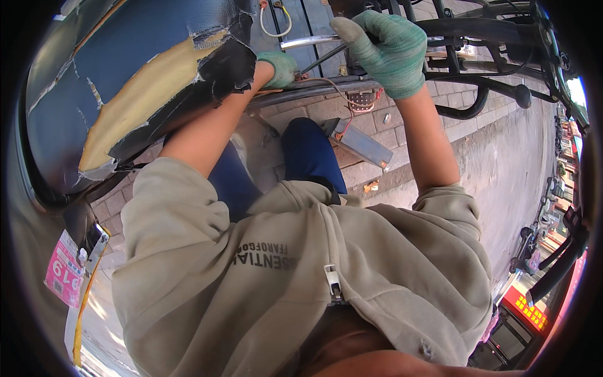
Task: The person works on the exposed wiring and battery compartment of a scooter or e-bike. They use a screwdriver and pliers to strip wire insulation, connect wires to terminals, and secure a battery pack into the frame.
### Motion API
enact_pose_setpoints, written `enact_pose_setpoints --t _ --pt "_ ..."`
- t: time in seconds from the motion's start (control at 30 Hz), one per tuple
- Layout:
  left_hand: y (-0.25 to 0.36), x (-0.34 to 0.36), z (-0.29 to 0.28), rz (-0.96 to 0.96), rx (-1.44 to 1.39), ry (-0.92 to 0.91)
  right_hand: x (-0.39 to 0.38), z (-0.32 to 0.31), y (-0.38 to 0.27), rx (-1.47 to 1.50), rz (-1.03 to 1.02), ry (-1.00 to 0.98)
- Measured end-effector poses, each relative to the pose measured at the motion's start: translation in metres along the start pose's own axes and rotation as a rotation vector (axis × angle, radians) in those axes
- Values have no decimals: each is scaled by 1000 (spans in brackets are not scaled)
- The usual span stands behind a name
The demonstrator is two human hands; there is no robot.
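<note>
My right hand (pixel 389 53), in a mint-green glove, is closed around a silver metal bar (pixel 308 41) lying across the open battery compartment, with a thin dark rod (pixel 323 58) angled beside it. My left hand (pixel 278 69), gloved alike, is curled low by the compartment's edge; what its fingertips hold is hidden. Grey batteries (pixel 307 17) with terminals and a looped white-and-yellow cable (pixel 276 32) fill the compartment. A thin wire (pixel 345 94) hangs beneath my right hand. A loose grey battery (pixel 361 144) with a red wire rests lower down, beside my knee.
A torn blue-black seat (pixel 144 100) with exposed yellow foam rises at left. Black tubular frame (pixel 477 85) occupies the upper right. A perforated pedal (pixel 362 100) sits below the compartment rail (pixel 339 85). Brick pavement (pixel 396 119) lies underneath; parked scooters (pixel 527 245) and a red storefront stand at far right.
</note>
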State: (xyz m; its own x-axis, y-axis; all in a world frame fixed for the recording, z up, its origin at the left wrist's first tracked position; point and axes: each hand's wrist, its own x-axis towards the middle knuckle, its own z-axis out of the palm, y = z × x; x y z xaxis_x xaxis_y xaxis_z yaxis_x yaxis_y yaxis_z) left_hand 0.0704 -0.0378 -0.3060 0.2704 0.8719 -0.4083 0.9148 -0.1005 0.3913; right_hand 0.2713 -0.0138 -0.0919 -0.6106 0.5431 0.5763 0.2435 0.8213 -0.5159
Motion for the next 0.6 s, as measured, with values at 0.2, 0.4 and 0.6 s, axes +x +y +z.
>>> enact_pose_setpoints --t 0.2,0.4,0.6 --pt "0 7 8 -114 95 -101 -7 -7 2 -260 -230 -87" --pt "-20 2 22 -215 -303 105 -14 -18 -25 -215 -374 -376" --pt "10 0 -6 -69 73 -43 -12 -51 -33 287 286 -1031"
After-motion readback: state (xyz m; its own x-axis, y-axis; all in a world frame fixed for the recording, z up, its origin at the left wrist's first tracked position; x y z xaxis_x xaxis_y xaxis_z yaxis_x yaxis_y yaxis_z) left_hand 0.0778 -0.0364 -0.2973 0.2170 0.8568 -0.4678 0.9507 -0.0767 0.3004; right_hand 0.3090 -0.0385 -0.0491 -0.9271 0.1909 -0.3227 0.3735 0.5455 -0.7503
